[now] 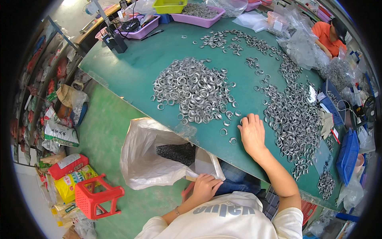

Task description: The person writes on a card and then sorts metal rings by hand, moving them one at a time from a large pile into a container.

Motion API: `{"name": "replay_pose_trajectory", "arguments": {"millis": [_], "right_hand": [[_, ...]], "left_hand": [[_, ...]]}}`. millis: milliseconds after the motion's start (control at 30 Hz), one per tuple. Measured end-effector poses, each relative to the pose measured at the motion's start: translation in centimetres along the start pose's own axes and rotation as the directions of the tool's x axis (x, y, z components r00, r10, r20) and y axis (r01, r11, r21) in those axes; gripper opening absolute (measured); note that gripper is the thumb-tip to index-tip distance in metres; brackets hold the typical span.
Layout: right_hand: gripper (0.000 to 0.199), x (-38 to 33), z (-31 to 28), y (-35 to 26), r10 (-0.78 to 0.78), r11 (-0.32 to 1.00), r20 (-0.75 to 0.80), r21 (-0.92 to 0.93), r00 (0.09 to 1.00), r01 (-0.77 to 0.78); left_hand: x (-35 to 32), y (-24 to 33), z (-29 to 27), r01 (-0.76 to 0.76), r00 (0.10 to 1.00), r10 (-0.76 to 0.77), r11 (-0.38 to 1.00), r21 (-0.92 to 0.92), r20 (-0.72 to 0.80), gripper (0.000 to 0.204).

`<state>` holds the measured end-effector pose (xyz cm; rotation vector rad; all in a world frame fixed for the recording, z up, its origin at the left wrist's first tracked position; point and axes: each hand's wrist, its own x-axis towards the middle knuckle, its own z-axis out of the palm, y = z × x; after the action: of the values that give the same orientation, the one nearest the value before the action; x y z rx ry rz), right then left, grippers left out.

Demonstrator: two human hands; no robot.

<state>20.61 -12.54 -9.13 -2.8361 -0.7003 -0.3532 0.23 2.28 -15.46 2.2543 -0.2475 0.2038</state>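
Observation:
My left hand (205, 188) is closed on the rim of a large white woven sack (149, 167), just off the table's near edge. The mouth of the sack gapes toward the table, and many small dark pieces (177, 153) lie inside. My right hand (252, 134) rests on the green tabletop with its fingers slightly bent and apart; nothing shows in it. It lies between a heap of small grey metal rings (191, 87) on its left and a longer spread of similar rings (292, 119) on its right. A few single rings (232, 140) lie close by its thumb side.
A pink tray of small parts (199, 18) and a yellow-green bin (169, 6) stand at the far edge. A person in orange (329, 38) sits at the far right behind plastic bags. A blue basket (348, 155) stands right; a red stool (95, 197) is on the floor left.

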Motion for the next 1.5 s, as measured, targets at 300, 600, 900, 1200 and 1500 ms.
{"name": "replay_pose_trajectory", "arguments": {"millis": [300, 600, 900, 1200, 1500], "right_hand": [[0.013, 2.7, 1.0, 1.0, -0.084, 0.973, -0.194, 0.197, 0.977, 0.123], [0.014, 1.3, -0.5, -2.1, -0.045, 0.690, -0.086, 0.717, 0.995, 0.093], [0.025, 1.8, -0.3, -4.4, -0.112, 0.800, -0.086, 0.583, 0.990, 0.141], [0.015, 3.5, 3.1, -0.3, -0.122, 0.889, -0.158, 0.422, 0.980, 0.179], [0.014, 2.8, 2.6, 0.7, -0.109, 0.899, -0.176, 0.403, 0.978, 0.173]], "left_hand": [[0.0, 0.1, 0.0, 0.014, 1.000, -0.014, 1.000, 0.001, 0.009, 0.008], [-0.1, -0.1, 0.0, 0.042, 0.999, -0.042, 0.999, 0.006, 0.022, 0.009], [0.1, 0.1, -0.1, 0.039, 0.999, -0.039, 0.999, -0.003, 0.021, 0.009], [0.1, 0.0, 0.0, 0.040, 0.998, -0.040, 0.999, -0.005, 0.038, 0.009], [0.0, 0.0, 0.2, 0.039, 0.999, -0.039, 0.999, -0.007, 0.029, 0.009]]}}
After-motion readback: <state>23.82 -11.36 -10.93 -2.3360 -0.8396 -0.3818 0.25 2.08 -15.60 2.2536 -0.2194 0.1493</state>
